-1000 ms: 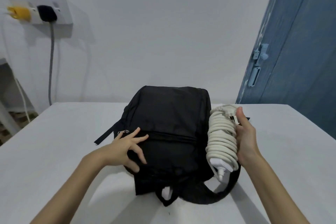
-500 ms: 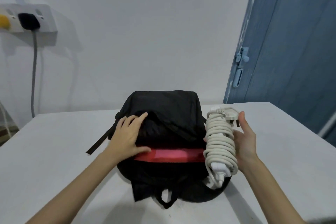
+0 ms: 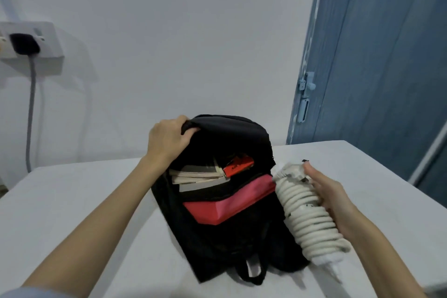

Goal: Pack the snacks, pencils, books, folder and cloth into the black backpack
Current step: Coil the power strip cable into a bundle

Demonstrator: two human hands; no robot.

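At centre of table (image 3: 72, 201): black backpack (image 3: 217, 237), lying flat, mouth now pulled open. Half a second ago the flap was only part-lifted, a red strip showing; now the whole upper panel is raised toward 12 o'clock.

Left hand (image 3: 168, 140): grip curled round the flap's top edge, at 11 o'clock of the bag, holding it up.

Contents exposed: books (image 3: 198, 176), stacked, pale page edges showing; red packet (image 3: 238, 166) at their 2 o'clock, probably a snack; red lining (image 3: 227, 205) below. Pencils, folder and cloth not made out.

Right hand (image 3: 331, 201): grip wrapped round a coiled white cable bundle (image 3: 307, 213), at 3 o'clock of the bag, just beside it, now tilted with its upper end toward the opening.

Judgement: packing well along; the open mouth is ready to take the bundle next.
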